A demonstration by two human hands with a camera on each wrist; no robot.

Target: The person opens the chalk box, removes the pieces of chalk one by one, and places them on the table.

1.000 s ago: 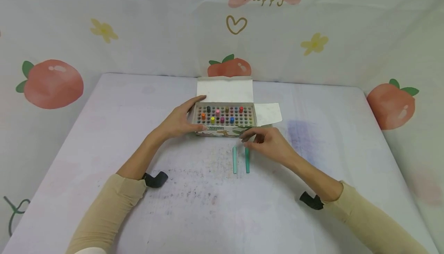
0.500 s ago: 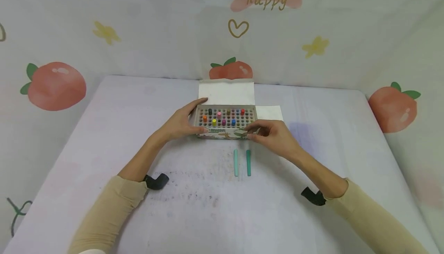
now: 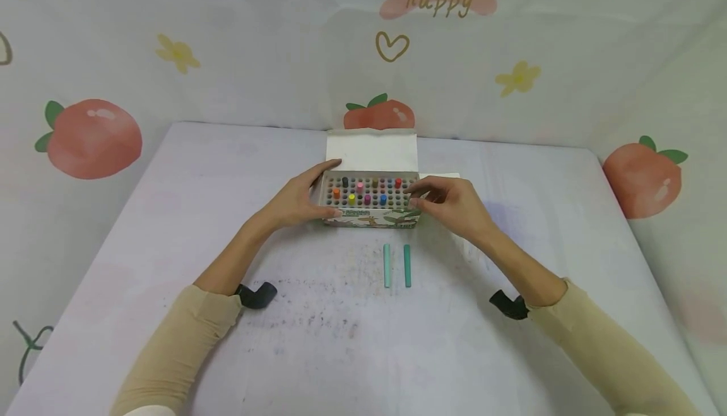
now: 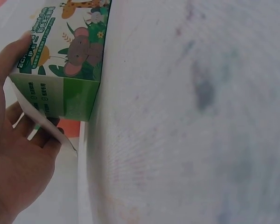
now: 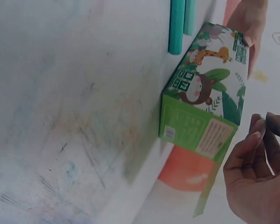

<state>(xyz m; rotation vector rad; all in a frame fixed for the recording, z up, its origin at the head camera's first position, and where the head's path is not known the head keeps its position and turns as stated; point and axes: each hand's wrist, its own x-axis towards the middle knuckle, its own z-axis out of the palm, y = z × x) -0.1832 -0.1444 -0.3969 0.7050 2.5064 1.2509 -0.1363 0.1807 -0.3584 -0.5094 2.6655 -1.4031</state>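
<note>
An open box of chalk (image 3: 369,218) with animal pictures stands near the middle of the table, coloured chalk ends poking up from its rows of holes. My left hand (image 3: 293,200) grips its left end, thumb on the front face; in the left wrist view the fingers lie behind a side flap (image 4: 44,119). My right hand (image 3: 451,204) is over the box's right end, fingers bent, tips close above the holes. In the right wrist view no chalk shows between its fingertips (image 5: 255,134). Two chalk sticks, pale green (image 3: 387,266) and dark green (image 3: 407,266), lie in front.
The raised lid (image 3: 372,151) leans up behind the box. A right side flap (image 3: 449,175) is mostly hidden behind my right hand. Smudges (image 3: 324,302) mark the white tabletop, and a printed cloth (image 3: 272,50) hangs at its back edge.
My right hand has moved from above the two green chalk sticks up and back to the right end of the box. My left hand keeps its hold on the box.
</note>
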